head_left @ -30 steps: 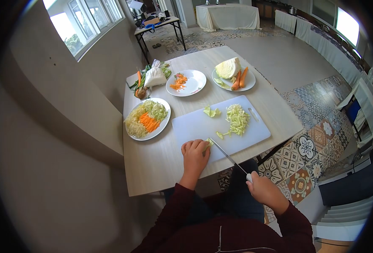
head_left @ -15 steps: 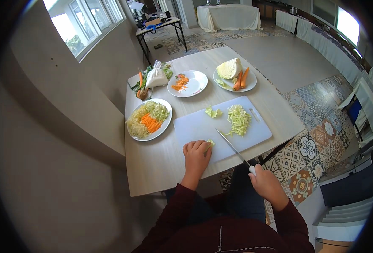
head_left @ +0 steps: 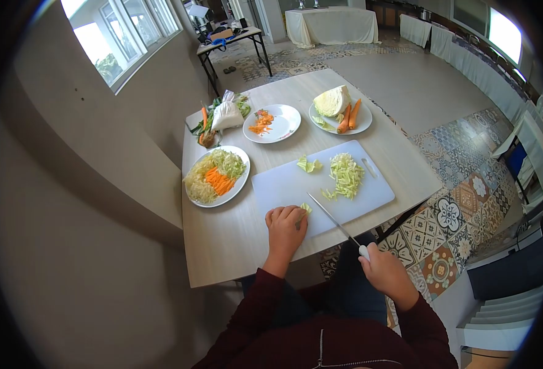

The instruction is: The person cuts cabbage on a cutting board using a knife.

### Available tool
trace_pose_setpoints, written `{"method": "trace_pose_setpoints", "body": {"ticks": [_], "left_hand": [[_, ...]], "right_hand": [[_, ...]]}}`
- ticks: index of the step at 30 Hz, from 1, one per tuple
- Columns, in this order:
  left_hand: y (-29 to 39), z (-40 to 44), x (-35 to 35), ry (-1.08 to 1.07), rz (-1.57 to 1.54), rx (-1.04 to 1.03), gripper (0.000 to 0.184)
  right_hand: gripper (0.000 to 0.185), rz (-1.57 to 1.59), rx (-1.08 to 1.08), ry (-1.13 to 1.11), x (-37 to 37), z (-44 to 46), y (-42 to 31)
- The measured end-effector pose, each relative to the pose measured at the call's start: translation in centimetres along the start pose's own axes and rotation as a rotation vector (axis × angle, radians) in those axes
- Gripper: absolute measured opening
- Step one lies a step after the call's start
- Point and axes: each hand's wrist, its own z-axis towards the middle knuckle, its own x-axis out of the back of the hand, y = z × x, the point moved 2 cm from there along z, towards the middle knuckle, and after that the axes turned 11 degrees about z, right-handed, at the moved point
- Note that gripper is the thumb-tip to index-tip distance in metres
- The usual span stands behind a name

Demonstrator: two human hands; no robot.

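My left hand [head_left: 287,229] rests on the near left part of the white cutting board [head_left: 277,187]. Its fingers are curled over a piece of cabbage [head_left: 307,208], and only a pale green end of it shows. My right hand [head_left: 383,268] grips the white handle of a knife [head_left: 333,219]. The blade slants up and left over the board, its tip to the right of the cabbage piece. A heap of shredded cabbage [head_left: 347,176] lies on the right of the board, with a few loose strips beside it. Farther back are some cabbage leaf scraps [head_left: 309,164].
Left of the board stands a plate [head_left: 239,184] of shredded vegetables and carrot strips. Behind are a plate [head_left: 288,126] with carrot bits and a plate [head_left: 363,126] holding a cabbage chunk [head_left: 331,101] and carrots [head_left: 349,117]. A white bag [head_left: 227,115] lies at the back left, near the wall.
The knife has shifted slightly left, toward my left hand, and a few cabbage strips now lie left of the heap. My left hand stays in place on the cabbage piece.
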Motion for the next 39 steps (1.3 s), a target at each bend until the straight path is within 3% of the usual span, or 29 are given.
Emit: {"method": "trace_pose_setpoints", "body": {"ticks": [18, 27, 39], "left_hand": [[-0.1, 0.0, -0.1, 0.014, -0.009, -0.005, 0.013], [-0.1, 0.0, -0.1, -0.002, -0.008, 0.008, 0.013], [0.0, 0.0, -0.2, -0.002, 0.014, -0.002, 0.013]], "right_hand": [[0.026, 0.008, 0.004, -0.061, -0.8, -0.1, -0.3], [0.027, 0.051, -0.033, -0.200, 1.1, -0.6, -0.4], [0.025, -0.061, -0.029, -0.150, -2.0, 4.0, -2.7]]}}
